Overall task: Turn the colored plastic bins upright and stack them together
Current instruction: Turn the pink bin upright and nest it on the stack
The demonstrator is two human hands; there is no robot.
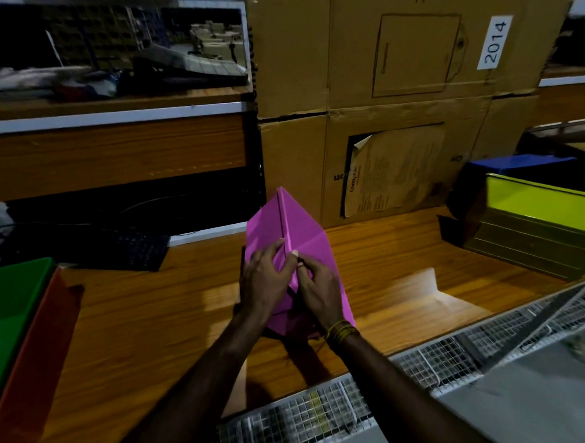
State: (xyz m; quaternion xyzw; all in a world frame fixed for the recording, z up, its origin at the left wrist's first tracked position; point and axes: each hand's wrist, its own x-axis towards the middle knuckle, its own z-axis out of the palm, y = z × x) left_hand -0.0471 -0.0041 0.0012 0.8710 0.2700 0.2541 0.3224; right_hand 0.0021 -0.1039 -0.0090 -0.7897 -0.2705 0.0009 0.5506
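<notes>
A pink plastic bin (pixel 301 231) stands tilted on the wooden table, one corner edge pointing up and away from me. My left hand (pixel 265 282) grips its left face and my right hand (pixel 315 290) grips its right face, thumbs meeting at the ridge. At the left edge a green bin (pixel 9 304) sits nested in a red-brown bin (pixel 40 349). A lime-green bin (pixel 542 199) lies on its side at the right, with a blue bin (pixel 514 164) behind it.
Stacked cardboard boxes (pixel 396 95) form a wall behind the table (pixel 155 325). A dark keyboard (pixel 126 250) lies at the back left under a wooden shelf. A wire-mesh rack (pixel 455 358) runs along the near right edge.
</notes>
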